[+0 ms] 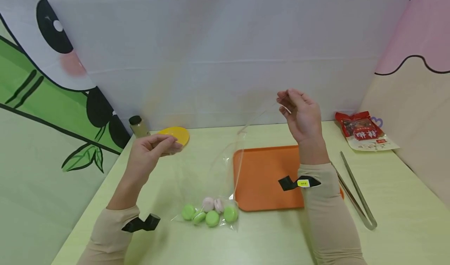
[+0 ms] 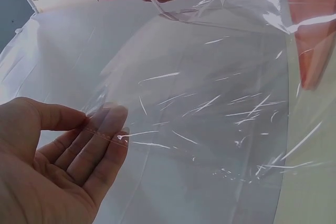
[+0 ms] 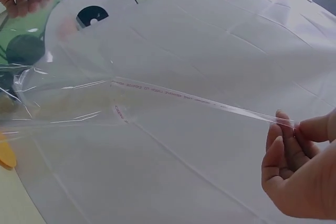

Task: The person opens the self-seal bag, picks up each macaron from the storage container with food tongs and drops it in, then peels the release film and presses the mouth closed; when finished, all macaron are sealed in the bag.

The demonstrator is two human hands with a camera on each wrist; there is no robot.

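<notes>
A clear plastic bag (image 1: 225, 175) hangs between the hands, its bottom at the table. Inside lie several green macarons (image 1: 212, 218) and two pale pink macarons (image 1: 208, 204). My left hand (image 1: 149, 153) pinches the bag's upper edge between thumb and fingers, as the left wrist view shows. Higher up and to the right, my right hand (image 1: 302, 114) pinches the end of a thin clear strip (image 3: 181, 95) printed with small red letters. That strip stretches taut from the fingertips to the bag's mouth, where a piece still lies along the film.
An orange tray (image 1: 267, 179) lies behind the right forearm, with metal tongs (image 1: 362, 202) to its right. At the back right sits a red and white food packet (image 1: 362, 132). A yellow disc (image 1: 177, 134) and a dark-capped bottle (image 1: 138, 126) stand at the back left.
</notes>
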